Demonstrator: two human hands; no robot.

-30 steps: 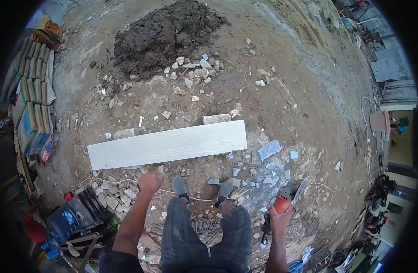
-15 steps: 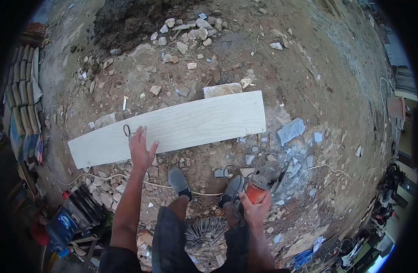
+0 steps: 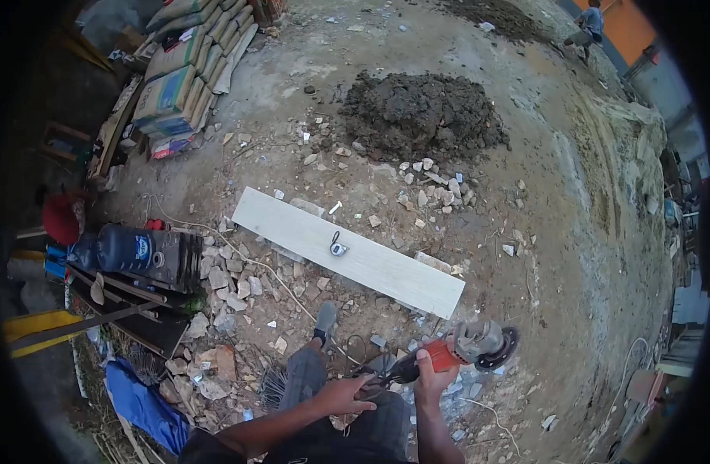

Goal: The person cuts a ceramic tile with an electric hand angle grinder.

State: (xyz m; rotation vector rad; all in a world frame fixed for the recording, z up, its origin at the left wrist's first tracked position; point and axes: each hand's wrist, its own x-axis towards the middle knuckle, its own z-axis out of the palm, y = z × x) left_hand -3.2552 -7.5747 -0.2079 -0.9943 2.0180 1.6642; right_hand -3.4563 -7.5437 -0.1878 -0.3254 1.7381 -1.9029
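Note:
My right hand (image 3: 435, 380) is wrapped round the orange body of an angle grinder (image 3: 448, 353), whose grey guard and dark disc point right. My left hand (image 3: 343, 397) is at the rear end of the grinder, its fingertips against the looped dark power cord (image 3: 377, 379) and its thumb held apart. Beyond my hands a long pale wood-grain tile (image 3: 394, 277) lies slanted on the ground, over some stone pieces. A small tape measure (image 3: 338, 249) with a black wrist strap rests on the tile.
Rubble (image 3: 235, 282) and a pale cable (image 3: 270, 271) cover the ground at left, beside a blue water jug (image 3: 127, 247). Stacked sacks (image 3: 173, 97) stand at the far left. A dark soil heap (image 3: 424, 116) lies ahead; another person (image 3: 587, 29) is far right.
My left hand has left the tile and come back to the grinder's cord. The grinder has swung to point right. My view has turned left and risen, uncovering the tape measure.

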